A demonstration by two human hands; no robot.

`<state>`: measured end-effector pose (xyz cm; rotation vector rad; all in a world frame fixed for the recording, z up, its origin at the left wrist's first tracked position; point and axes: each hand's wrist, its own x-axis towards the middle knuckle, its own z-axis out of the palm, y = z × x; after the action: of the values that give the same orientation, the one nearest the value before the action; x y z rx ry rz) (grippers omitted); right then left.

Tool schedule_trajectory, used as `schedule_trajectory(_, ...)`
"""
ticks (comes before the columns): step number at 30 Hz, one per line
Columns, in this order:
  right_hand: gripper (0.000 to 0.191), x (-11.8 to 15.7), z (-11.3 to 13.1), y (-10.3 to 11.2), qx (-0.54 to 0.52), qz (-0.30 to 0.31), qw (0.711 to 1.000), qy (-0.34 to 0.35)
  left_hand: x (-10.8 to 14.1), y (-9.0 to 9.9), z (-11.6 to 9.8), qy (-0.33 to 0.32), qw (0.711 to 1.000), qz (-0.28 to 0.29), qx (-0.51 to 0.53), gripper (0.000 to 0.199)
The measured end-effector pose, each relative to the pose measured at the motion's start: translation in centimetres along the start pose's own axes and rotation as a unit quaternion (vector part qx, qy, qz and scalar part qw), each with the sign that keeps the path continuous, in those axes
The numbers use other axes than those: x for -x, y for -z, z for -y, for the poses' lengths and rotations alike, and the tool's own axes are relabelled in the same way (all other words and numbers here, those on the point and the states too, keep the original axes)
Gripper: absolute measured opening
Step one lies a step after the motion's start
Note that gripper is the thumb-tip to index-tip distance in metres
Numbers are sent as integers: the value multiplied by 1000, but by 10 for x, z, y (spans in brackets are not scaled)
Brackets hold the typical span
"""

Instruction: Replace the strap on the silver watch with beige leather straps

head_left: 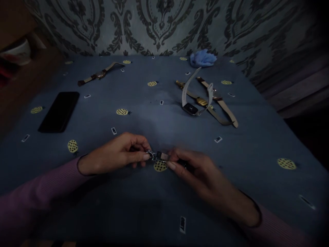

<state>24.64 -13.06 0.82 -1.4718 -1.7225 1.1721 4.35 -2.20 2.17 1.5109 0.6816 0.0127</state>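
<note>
Between both hands, low over the table's near half, is a small wristwatch [151, 155] with a round silver case. My left hand [119, 152] pinches the case between thumb and fingers, hiding part of it. On the other side, my right hand [196, 168] grips the watch's strap [162, 156], which looks dark with a pale inner face. Something dark and shiny shows under the right fingers, too dim to make out. Much of the strap is covered by that hand.
A black phone [60, 111] lies at left, with a brown-strapped watch [100, 74] behind it. At right are a pale smartwatch [190, 108], a gold watch [202, 102] and another strapped watch [226, 109]. A crumpled blue cloth [203, 58] sits by the patterned wall.
</note>
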Motion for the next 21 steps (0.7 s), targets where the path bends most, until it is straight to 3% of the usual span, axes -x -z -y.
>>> schedule_trajectory(15, 21, -2, 1, 3, 9, -4, 1000, 4, 0, 0, -1, 6, 1000, -3, 1, 13)
schedule_trajectory(21, 25, -1, -1, 10, -27, 29, 998, -51, 0, 4, 1, 2, 1000, 0, -7, 17)
